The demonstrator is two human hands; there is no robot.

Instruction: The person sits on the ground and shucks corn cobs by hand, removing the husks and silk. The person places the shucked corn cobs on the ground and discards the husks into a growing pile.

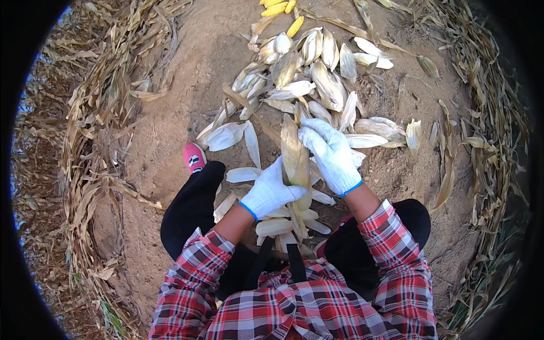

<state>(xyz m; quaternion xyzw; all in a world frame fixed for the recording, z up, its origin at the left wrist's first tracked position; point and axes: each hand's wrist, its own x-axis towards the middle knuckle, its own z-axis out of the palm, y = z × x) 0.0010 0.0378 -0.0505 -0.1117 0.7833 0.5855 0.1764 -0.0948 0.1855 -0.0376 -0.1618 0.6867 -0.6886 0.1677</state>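
An ear of corn in its dry husk (296,157) is held upright in the picture, between my two hands. My left hand (272,187), in a white knit glove with a blue cuff, wraps its lower part, thumb across the front. At the upper right side of the ear, my right hand (331,151), gloved alike, has its fingers bent and closed on the edge of the husk. Its fingertips are partly hidden. Loose pale husk leaves (274,226) lie on the ground below the hands, between my legs.
Beyond my hands lies a heap of ears in husk (327,85) on bare soil (161,127). Several bare yellow cobs (295,26) lie at the far end. Dry corn stalks line the left (91,140) and right (488,106) sides. My pink shoe (194,156) is beside the husks.
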